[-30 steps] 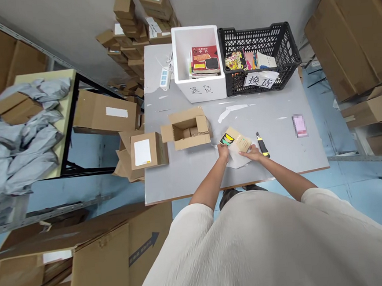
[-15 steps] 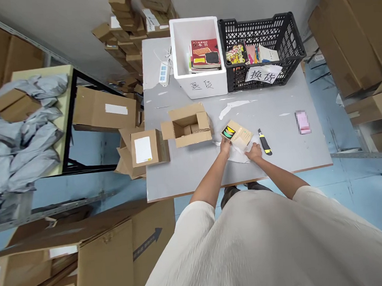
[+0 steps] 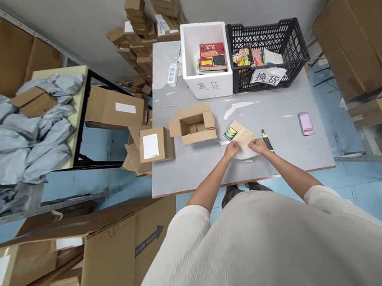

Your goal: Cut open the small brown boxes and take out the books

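Observation:
A tan book [image 3: 243,132] with a dark, multicoloured panel at its left end lies tilted on the grey table. A thin whitish wrap [image 3: 245,154] spreads over its near edge and onto the tabletop. My left hand [image 3: 232,150] is closed, pinching the wrap at the book's lower left. Just right of it, my right hand [image 3: 258,146] pinches the same wrap by the book's lower right corner. Close beyond my right hand lies a black and yellow utility knife [image 3: 266,138]. The fingertips are too small to make out fully.
An open cardboard box [image 3: 199,137] stands left of the book, with a labelled box [image 3: 156,145] beside it. At the back are a white foam bin [image 3: 209,87] and a black crate [image 3: 270,59], both holding books. A power strip [image 3: 172,75] and pink item [image 3: 306,124] lie on the table [image 3: 193,173].
Both hands have come closer together at the book's near edge. The left hand has moved down from the book's left side. The whole view has shifted slightly.

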Demonstrator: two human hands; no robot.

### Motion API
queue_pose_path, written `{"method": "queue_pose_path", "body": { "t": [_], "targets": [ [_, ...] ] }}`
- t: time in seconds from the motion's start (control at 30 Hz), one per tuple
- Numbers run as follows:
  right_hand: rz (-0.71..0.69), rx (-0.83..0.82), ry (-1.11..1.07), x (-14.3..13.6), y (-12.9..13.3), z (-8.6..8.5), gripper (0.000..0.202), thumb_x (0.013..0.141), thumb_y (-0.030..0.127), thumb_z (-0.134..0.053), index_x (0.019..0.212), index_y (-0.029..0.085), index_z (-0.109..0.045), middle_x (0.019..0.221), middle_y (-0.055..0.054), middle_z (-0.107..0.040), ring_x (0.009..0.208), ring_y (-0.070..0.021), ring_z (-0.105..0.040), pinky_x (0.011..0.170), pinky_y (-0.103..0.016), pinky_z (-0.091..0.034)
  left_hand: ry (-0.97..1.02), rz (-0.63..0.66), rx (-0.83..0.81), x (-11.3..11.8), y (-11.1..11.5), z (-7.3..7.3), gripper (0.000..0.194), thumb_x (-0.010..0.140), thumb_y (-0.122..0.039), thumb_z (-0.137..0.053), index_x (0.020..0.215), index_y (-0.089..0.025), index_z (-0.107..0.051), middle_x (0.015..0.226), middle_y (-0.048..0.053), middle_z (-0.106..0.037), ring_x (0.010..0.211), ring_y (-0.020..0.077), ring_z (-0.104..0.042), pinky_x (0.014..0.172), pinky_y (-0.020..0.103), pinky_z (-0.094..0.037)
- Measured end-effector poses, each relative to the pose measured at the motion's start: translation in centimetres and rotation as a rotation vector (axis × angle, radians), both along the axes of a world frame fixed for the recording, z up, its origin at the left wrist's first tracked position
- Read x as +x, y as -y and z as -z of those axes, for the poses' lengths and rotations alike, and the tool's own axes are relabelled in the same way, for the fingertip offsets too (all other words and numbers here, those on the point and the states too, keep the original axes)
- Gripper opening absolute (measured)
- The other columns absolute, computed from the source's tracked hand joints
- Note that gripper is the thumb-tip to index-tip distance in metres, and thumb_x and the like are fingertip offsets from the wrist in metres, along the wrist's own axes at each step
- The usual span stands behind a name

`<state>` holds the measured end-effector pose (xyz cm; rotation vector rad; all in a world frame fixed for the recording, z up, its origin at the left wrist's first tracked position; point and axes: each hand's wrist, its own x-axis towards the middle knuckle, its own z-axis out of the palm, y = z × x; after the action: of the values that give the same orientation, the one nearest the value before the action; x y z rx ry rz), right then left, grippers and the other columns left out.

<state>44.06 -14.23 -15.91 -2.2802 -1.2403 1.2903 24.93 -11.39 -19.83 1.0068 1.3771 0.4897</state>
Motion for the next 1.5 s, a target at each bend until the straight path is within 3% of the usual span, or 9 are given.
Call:
{"method": "queue_pose_path", "body": {
  "t": [0.13, 0.27, 0.43, 0.57, 0.77, 0.9, 1.03, 1.27, 1.5],
  "targets": [
    [0.059, 0.136, -0.248, 0.5, -0.9, -3.4, 0.017, 0.065, 0.037, -0.069, 0.066, 0.024, -0.06, 0.066, 0.004, -0.059, 0.067, -0.0154, -0.052, 0.06, -0.026, -0.039, 0.189, 0.089, -0.038, -0.1, -0.8, -2.9, 0.05, 0.073, -0.014, -0.083, 0.122, -0.018, -0.073, 0.102, 0.006, -0.078, 0.088, 0.0196, -0.074, 0.093, 0.039, -0.059],
    [0.07, 0.268, -0.535, 0.0, -2.4, -6.5, 0.024, 0.065, 0.041, -0.074, 0.077, 0.023, -0.064, 0.073, 0.004, -0.063, 0.068, -0.0153, -0.054, 0.065, -0.028, -0.044, 0.307, 0.145, 0.109, -0.3, -2.4, -6.2, 0.067, 0.072, -0.018, -0.088, 0.136, -0.019, -0.067, 0.117, 0.009, -0.076, 0.09, 0.018, -0.074, 0.089, 0.036, -0.059],
    [-0.044, 0.395, -0.668, -3.0, -4.6, -8.7, 0.036, 0.067, 0.048, -0.082, 0.091, 0.023, -0.074, 0.091, -0.001, -0.073, 0.086, -0.0207, -0.064, 0.081, -0.034, -0.052, 0.13, 0.132, 0.453, -1.9, -4.3, -9.7, 0.035, 0.079, -0.02, -0.083, 0.112, -0.019, -0.072, 0.108, 0.004, -0.076, 0.09, 0.0172, -0.068, 0.086, 0.03, -0.055],
    [-0.121, 0.591, -0.483, -6.1, -6.6, -9.2, 0.04, 0.074, 0.052, -0.081, 0.103, 0.024, -0.079, 0.119, -0.008, -0.073, 0.113, -0.0277, -0.065, 0.102, -0.043, -0.052, -0.13, 0.023, 0.665, -5.5, -5.4, -11.7, 0.015, 0.086, -0.019, -0.072, 0.1, -0.023, -0.069, 0.098, 0.001, -0.073, 0.088, 0.0199, -0.065, 0.082, 0.031, -0.053],
    [-0.091, 0.635, -0.349, -9.1, -8.9, -8.9, 0.048, 0.086, 0.053, -0.071, 0.125, 0.026, -0.074, 0.145, -0.012, -0.065, 0.129, -0.0303, -0.061, 0.107, -0.045, -0.052, -0.373, -0.249, 0.759, -13.1, -8.5, -14.0, 0.023, 0.084, -0.011, -0.066, 0.103, -0.025, -0.063, 0.11, 0.005, -0.072, 0.104, 0.0254, -0.066, 0.094, 0.037, -0.053],
    [-0.125, 0.586, -0.32, -10.8, -9.2, -8.1, 0.045, 0.089, 0.05, -0.066, 0.125, 0.024, -0.073, 0.145, -0.013, -0.066, 0.129, -0.0291, -0.062, 0.105, -0.042, -0.055, -0.477, -0.384, 0.7, -17.0, -10.2, -13.8, 0.019, 0.089, -0.011, -0.065, 0.099, -0.025, -0.057, 0.111, 0.006, -0.068, 0.107, 0.0254, -0.064, 0.097, 0.037, -0.053],
    [-0.148, 0.561, -0.305, -12.4, -9.1, -7.0, 0.043, 0.09, 0.047, -0.063, 0.124, 0.023, -0.074, 0.14, -0.012, -0.069, 0.124, -0.0274, -0.065, 0.103, -0.041, -0.056, -0.517, -0.424, 0.601, -18.7, -10.5, -11.5, 0.024, 0.086, -0.006, -0.064, 0.098, -0.025, -0.054, 0.117, 0.007, -0.065, 0.112, 0.025, -0.064, 0.099, 0.036, -0.052],
    [-0.327, 0.581, -0.137, -14.8, -9.3, -5.5, 0.035, 0.093, 0.034, -0.059, 0.121, 0.022, -0.075, 0.135, -0.012, -0.068, 0.12, -0.0277, -0.065, 0.108, -0.045, -0.054, -0.503, -0.052, 0.461, -18.6, -10.2, -7.7, 0.021, 0.085, -0.017, -0.072, 0.105, -0.022, -0.073, 0.122, 0.016, -0.072, 0.129, 0.0424, -0.063, 0.114, 0.06, -0.04],
    [-0.57, 0.576, -0.041, -17.5, -10.3, -4.5, 0.039, 0.09, 0.023, -0.061, 0.126, 0.025, -0.076, 0.133, -0.011, -0.069, 0.129, -0.0318, -0.061, 0.118, -0.051, -0.047, -0.684, 0.176, 0.495, -18.6, -10.1, -8.1, 0.044, 0.092, -0.032, -0.062, 0.134, -0.025, -0.072, 0.154, 0.018, -0.059, 0.149, 0.0434, -0.043, 0.12, 0.062, -0.031]
  ]
}}
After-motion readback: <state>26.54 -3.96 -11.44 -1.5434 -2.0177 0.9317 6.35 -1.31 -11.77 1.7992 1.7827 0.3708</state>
